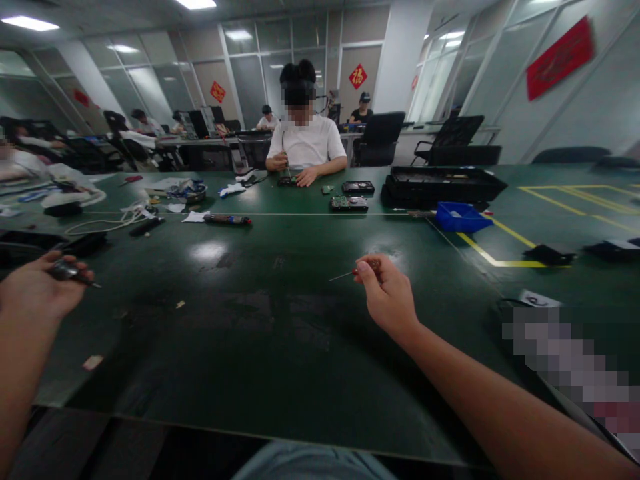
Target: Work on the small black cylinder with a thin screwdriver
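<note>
**Gripping with left hand (37, 290) and right hand (389, 293) above a green table (280, 393)**

Pinching a screwdriver (355, 272) in the right hand, near the table's middle. Holding a dark tool (64, 270) in the curled left hand, over the table's left part. Farther across, near a co-worker (306, 143): hard drive (349, 203), blue tray (463, 217).

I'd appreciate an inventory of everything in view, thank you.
Screwdriver: 1, red-brown, right of centre
Pointed tool: 1, dark grey, left
Table: 1, green, foreground
Bin: 1, blue, table's right
Trays: stack, black, behind the bin
Drive-like units: at least 2, dark, left of the trays
Cylindrical tool: 1, dark, left of centre
Clutter: uncountable, mixed, table's left
People: several, mostly white tops, beyond
Chairs: several, black, background
Wall signs: several, red, background
Left grip: 1, bare, holding the pointed tool
Right grip: 1, bare, holding the screwdriver
</note>
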### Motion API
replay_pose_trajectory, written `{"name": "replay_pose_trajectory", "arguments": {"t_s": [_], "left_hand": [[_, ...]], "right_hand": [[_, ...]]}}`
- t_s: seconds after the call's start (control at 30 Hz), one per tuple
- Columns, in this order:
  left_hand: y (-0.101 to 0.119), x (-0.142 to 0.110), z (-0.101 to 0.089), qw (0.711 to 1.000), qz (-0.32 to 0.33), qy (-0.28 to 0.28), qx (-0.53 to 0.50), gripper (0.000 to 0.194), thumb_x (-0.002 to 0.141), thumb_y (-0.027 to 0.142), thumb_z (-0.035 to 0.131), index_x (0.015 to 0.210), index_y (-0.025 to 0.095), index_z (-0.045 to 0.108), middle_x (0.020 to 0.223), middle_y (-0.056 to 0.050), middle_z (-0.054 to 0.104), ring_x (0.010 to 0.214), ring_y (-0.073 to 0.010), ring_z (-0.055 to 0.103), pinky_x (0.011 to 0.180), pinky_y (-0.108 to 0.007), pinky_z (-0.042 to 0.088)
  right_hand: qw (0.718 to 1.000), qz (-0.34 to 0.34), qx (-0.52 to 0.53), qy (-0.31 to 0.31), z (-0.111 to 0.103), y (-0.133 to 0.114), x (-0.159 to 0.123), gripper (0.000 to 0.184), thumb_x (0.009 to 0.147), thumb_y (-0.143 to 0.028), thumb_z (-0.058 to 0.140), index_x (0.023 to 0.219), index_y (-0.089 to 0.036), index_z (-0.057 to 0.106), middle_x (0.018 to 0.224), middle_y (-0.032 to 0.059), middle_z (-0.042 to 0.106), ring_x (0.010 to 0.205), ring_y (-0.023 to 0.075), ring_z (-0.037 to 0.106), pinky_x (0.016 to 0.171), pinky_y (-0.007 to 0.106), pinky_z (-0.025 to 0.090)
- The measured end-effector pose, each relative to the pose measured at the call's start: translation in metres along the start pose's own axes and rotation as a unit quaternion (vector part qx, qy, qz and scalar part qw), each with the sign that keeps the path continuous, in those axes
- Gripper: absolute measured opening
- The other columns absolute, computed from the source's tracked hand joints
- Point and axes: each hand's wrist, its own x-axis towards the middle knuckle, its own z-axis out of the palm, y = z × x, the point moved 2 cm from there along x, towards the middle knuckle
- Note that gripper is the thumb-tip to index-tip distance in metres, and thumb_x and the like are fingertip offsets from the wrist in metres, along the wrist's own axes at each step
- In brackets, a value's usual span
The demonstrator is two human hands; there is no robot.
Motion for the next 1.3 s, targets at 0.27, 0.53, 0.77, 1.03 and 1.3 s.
{"name": "replay_pose_trajectory", "arguments": {"t_s": [0.27,0.53,0.77,1.03,1.3], "left_hand": [[0.011,-0.051,0.075,0.986,-0.019,-0.101,-0.132,0.036,0.060,0.002,0.049,0.092,0.014,0.059,0.074,-0.002,0.054,0.066,-0.0147,0.052,0.063,-0.027,0.044],[0.013,-0.112,0.153,0.955,-0.062,-0.223,-0.184,0.036,0.066,0.002,0.047,0.098,0.013,0.058,0.075,-0.003,0.055,0.064,-0.0163,0.053,0.063,-0.031,0.046],[0.013,-0.182,0.215,0.918,-0.073,-0.336,-0.199,0.041,0.065,0.004,0.051,0.104,0.013,0.059,0.077,-0.004,0.056,0.064,-0.0153,0.054,0.060,-0.027,0.046],[0.000,-0.249,0.262,0.895,-0.086,-0.406,-0.166,0.041,0.072,0.008,0.049,0.113,0.014,0.052,0.077,-0.003,0.058,0.066,-0.0152,0.056,0.067,-0.029,0.045],[-0.054,-0.278,0.276,0.858,0.079,-0.505,0.042,0.051,0.079,0.010,0.050,0.130,0.016,0.047,0.088,-0.003,0.061,0.079,-0.0155,0.055,0.078,-0.031,0.043]], "right_hand": [[1.000,-0.005,0.001,0.002,-0.001,-0.001,-0.001,0.019,0.099,-0.037,0.052,0.095,-0.021,0.062,0.080,0.0028,0.072,0.075,0.0190,0.071,0.072,0.033,0.050],[1.000,-0.012,-0.006,0.005,-0.003,-0.005,-0.001,0.018,0.099,-0.036,0.051,0.095,-0.021,0.062,0.078,0.0024,0.071,0.073,0.0184,0.070,0.071,0.032,0.049],[1.000,-0.012,-0.006,0.003,-0.003,-0.004,0.000,0.019,0.099,-0.036,0.051,0.097,-0.021,0.062,0.079,0.0025,0.072,0.074,0.0183,0.070,0.071,0.032,0.050],[1.000,-0.012,-0.008,0.003,-0.005,-0.008,0.000,0.020,0.099,-0.038,0.051,0.095,-0.022,0.062,0.080,0.0038,0.072,0.075,0.0197,0.070,0.071,0.033,0.050],[1.000,-0.019,-0.019,0.014,-0.002,-0.003,0.000,0.020,0.099,-0.038,0.052,0.095,-0.022,0.063,0.079,0.0028,0.072,0.074,0.0188,0.069,0.071,0.032,0.049]]}}
